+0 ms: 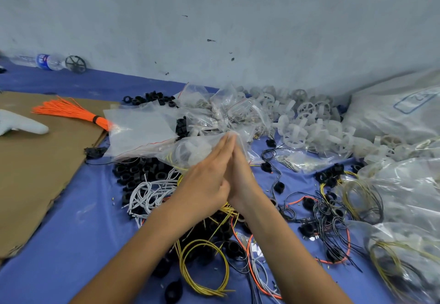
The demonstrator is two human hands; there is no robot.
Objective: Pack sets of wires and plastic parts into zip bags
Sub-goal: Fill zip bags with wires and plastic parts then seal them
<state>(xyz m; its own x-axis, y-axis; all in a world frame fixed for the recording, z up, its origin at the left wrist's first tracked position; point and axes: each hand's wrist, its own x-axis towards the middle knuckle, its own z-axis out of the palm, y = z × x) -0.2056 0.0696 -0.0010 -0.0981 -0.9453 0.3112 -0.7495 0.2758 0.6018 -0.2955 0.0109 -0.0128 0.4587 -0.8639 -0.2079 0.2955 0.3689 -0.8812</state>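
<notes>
Zip bag sits mid-tabletop, just past the hands, clear plastic w/ a white plastic part and a bit of yellow wire visible inside; its top edge is pinched betw. the two hands. Left hand and right hand are pressed palm to palm, fingers straight and closed flat together, tips pointing toward the far edge, clamping the bag's edge betw. them. Both forearms come in from the near edge and meet in a V. Behind the held bag, a pile of empty zip bags w/ red seal lines, one flat bag lying to its left. Far-right side: heap of white plastic wheels against the wall, and big clear sacks along the right edge, some holding coiled yellow wire. Loose on the blue tabletop: black plastic rings left of the hands, white wires beside them, yellow wire loops near the near edge under the forearms, black wires and an orange wire to the right. Cardboard sheet covers the left side, w/ an orange wire bundle on it, tied w/ a black band. Far-left corner: water bottle on its side, next to a black wheel.
</notes>
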